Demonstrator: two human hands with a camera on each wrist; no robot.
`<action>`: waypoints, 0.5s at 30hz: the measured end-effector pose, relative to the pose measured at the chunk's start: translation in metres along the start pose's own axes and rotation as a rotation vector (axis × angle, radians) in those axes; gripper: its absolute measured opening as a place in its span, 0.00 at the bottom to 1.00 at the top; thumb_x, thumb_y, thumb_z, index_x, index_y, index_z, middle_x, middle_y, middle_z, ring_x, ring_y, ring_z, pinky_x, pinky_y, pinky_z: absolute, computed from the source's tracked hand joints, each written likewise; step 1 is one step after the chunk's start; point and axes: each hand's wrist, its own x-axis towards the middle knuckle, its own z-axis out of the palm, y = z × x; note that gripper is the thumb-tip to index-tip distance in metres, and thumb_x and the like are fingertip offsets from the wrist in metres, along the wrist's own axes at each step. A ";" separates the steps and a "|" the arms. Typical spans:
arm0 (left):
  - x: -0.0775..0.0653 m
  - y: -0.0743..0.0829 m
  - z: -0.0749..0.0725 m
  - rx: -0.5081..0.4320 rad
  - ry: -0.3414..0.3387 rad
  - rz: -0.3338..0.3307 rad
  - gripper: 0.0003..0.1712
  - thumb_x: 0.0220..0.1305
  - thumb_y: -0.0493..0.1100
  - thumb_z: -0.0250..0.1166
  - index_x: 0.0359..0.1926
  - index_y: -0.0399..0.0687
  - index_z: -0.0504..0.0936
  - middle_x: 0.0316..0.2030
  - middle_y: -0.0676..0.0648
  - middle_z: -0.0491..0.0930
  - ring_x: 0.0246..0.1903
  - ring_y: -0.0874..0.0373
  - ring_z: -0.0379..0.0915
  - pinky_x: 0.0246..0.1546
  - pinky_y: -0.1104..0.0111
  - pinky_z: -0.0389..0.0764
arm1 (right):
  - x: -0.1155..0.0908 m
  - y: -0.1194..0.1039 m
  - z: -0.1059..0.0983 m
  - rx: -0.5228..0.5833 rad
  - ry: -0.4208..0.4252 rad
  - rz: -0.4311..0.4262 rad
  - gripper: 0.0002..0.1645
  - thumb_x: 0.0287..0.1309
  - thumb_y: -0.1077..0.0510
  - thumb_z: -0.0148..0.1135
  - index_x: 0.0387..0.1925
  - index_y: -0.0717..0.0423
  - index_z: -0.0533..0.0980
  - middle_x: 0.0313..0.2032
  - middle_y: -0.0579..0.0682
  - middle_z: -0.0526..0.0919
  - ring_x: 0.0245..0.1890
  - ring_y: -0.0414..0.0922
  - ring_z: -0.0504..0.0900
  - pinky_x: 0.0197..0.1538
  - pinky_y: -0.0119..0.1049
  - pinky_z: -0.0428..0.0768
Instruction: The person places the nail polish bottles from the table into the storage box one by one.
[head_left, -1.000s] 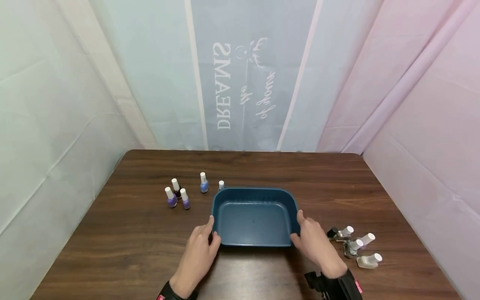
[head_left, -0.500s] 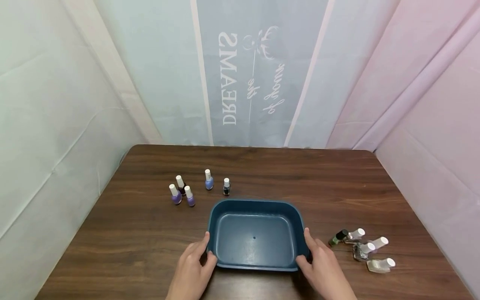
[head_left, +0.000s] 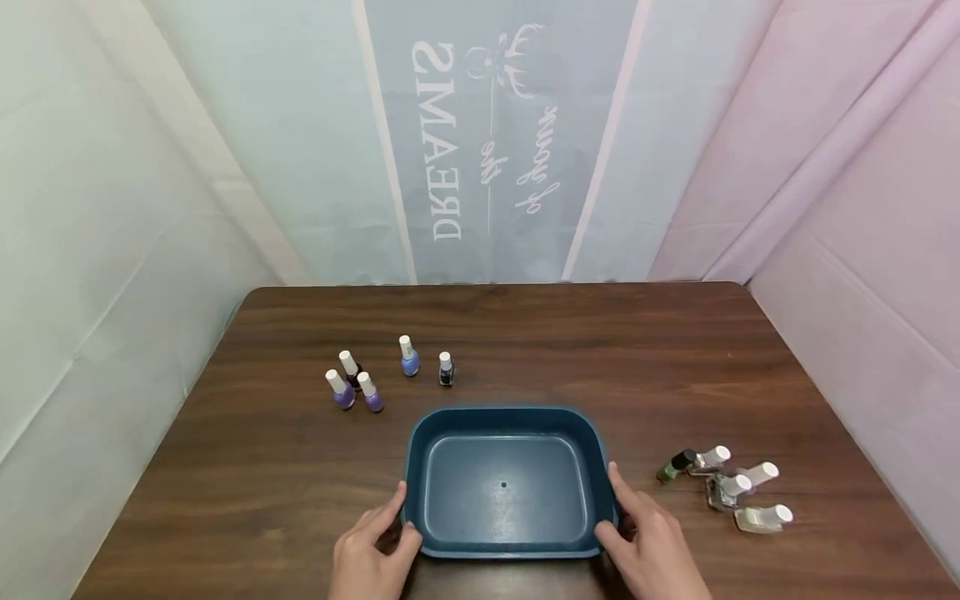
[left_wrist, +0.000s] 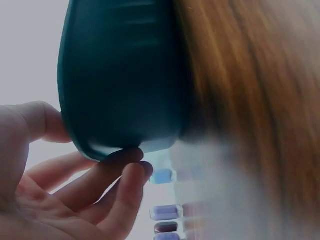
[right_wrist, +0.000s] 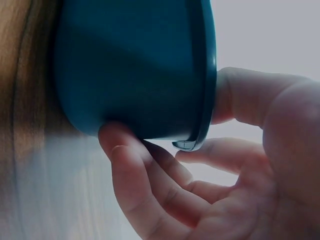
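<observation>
A dark teal rectangular plastic tray [head_left: 504, 467] with rounded corners sits on the wooden table, its inside bare apart from a small dark spot on the floor. My left hand [head_left: 371, 550] grips its near left corner. On the opposite side my right hand [head_left: 651, 542] holds the near right corner. In the left wrist view, the left thumb [left_wrist: 42, 120] presses the rim while fingertips bear on the outer wall. The right wrist view has the right thumb [right_wrist: 240, 95] at the rim and fingers curled under against the tray's side.
Beyond the tray's left end stand several nail polish bottles: purple [head_left: 343, 392], light blue [head_left: 409, 358], and dark blue [head_left: 446, 371] among them. To the right lie a green bottle with a black cap [head_left: 677, 465] and several clear ones [head_left: 762, 518]. Curtains hang behind the table [head_left: 600, 333].
Both hands have brought the tray toward the near edge. The dark blue bottle, partly hidden behind the tray earlier, now shows whole. The other bottles have stayed in place.
</observation>
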 end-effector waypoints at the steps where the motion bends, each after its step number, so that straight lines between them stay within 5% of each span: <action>1: 0.000 0.001 0.000 -0.002 -0.003 -0.037 0.25 0.39 0.26 0.69 0.44 0.42 0.87 0.27 0.51 0.86 0.21 0.73 0.71 0.23 0.81 0.74 | -0.001 -0.001 0.000 0.009 0.007 0.004 0.40 0.53 0.60 0.61 0.69 0.54 0.63 0.29 0.45 0.75 0.25 0.38 0.69 0.29 0.29 0.66; 6: 0.002 0.006 -0.004 -0.027 -0.051 -0.230 0.22 0.44 0.29 0.69 0.45 0.45 0.87 0.35 0.43 0.88 0.21 0.73 0.77 0.22 0.81 0.76 | -0.004 -0.003 0.001 0.053 0.056 -0.012 0.40 0.50 0.62 0.63 0.67 0.53 0.66 0.29 0.44 0.76 0.26 0.37 0.69 0.30 0.28 0.67; 11: 0.007 0.005 -0.005 -0.110 -0.085 -0.332 0.19 0.48 0.32 0.72 0.45 0.45 0.87 0.41 0.41 0.86 0.26 0.73 0.80 0.22 0.79 0.79 | -0.006 -0.004 0.003 0.080 0.121 -0.038 0.40 0.47 0.63 0.64 0.66 0.53 0.69 0.26 0.43 0.74 0.25 0.35 0.67 0.30 0.27 0.67; 15: 0.013 0.002 -0.005 -0.207 -0.112 -0.375 0.19 0.48 0.30 0.73 0.45 0.41 0.86 0.44 0.40 0.86 0.32 0.72 0.81 0.27 0.78 0.81 | -0.008 -0.003 0.007 0.077 0.171 -0.052 0.40 0.45 0.63 0.65 0.65 0.53 0.70 0.34 0.45 0.81 0.29 0.36 0.70 0.33 0.29 0.71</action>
